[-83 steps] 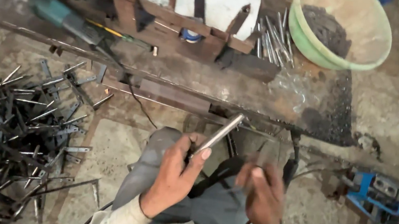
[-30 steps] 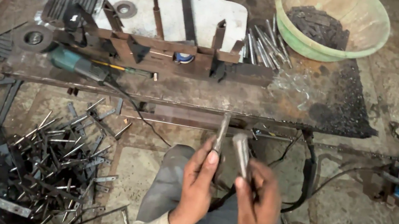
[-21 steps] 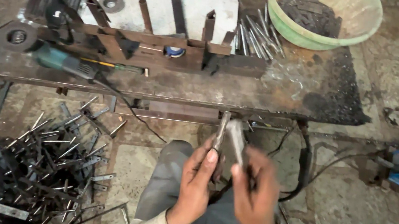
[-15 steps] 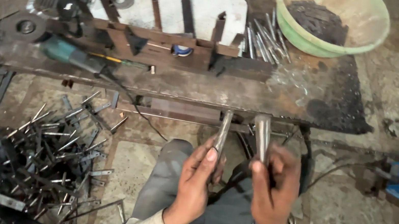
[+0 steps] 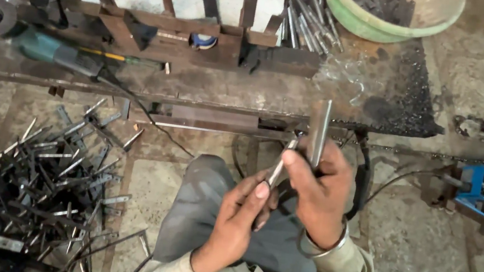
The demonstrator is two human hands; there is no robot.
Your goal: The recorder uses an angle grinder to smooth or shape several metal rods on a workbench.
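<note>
Steel, a short square bar point(image 5: 319, 130), stands upright in the right hand point(image 5: 321, 193), fingers wrapped around its lower end. Beside it the left hand point(image 5: 240, 217) pinches a thinner rod point(image 5: 278, 171), tilted and apparently touching the bar's base. Both are held above the lap, before a rusty workbench point(image 5: 211, 88) bearing an angle grinder point(image 5: 57, 52). Cut metal pieces point(image 5: 44, 172) litter the floor at left.

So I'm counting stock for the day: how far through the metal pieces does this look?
Looks well along: a large heap of pieces lies on the floor to the left. In hand, the right hand holds a flat strip upright and the left hand a thinner rod. Left: a bundle of rods beside the green bowl.
</note>
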